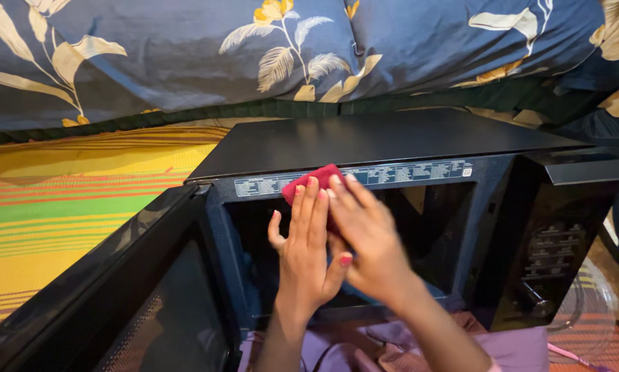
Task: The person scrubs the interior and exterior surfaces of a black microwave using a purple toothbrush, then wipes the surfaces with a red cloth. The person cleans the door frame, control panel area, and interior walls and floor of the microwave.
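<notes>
Red cloth is bunched up against the top front edge of the black microwave, right under its lid line and over the left end of the long label strip. Both hands are flat on it: left hand with fingers stretched straight up, palm toward the oven's open cavity, and right hand overlapping it from the right, fingers spread and pressing the cloth against the frame. Neither one is curled round it, more a flat push than a pinch.

My guess is the cloth's soft, light and floppy, so it'll bunch and slide under the palms; pinching a folded edge would hold it better than flat pressure.

The label strip is a thin pale-blue-grey band of small print running across the frame above the cavity, with a little square code mark at its right end. The microwave door hangs open to the left of the cavity, control panel sits to the right. Behind the microwave there's a navy floral blanket, and a striped yellow-green sheet off its left side
</notes>
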